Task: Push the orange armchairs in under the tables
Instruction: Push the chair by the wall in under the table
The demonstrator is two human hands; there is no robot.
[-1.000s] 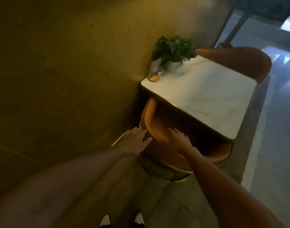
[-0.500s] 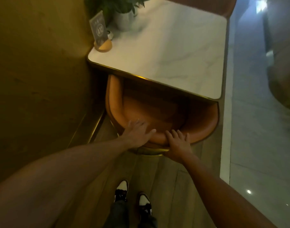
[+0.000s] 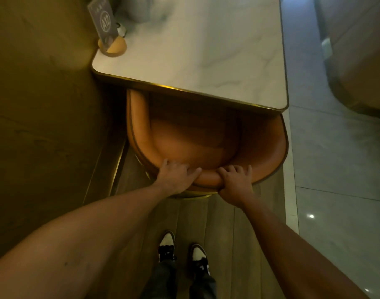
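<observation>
Both hands hold the curved back of the orange armchair (image 3: 206, 137). The left hand (image 3: 176, 178) and right hand (image 3: 235, 180) curl over its top edge, close together. Just past the hands, the chair's front sits under the white table (image 3: 206, 61).

A single head-worn camera looks steeply down from above, facing twelve o'clock across the table (image 3: 206, 50), close over the armchair (image 3: 206, 143), shoes (image 3: 182, 253) at six o'clock below.
</observation>
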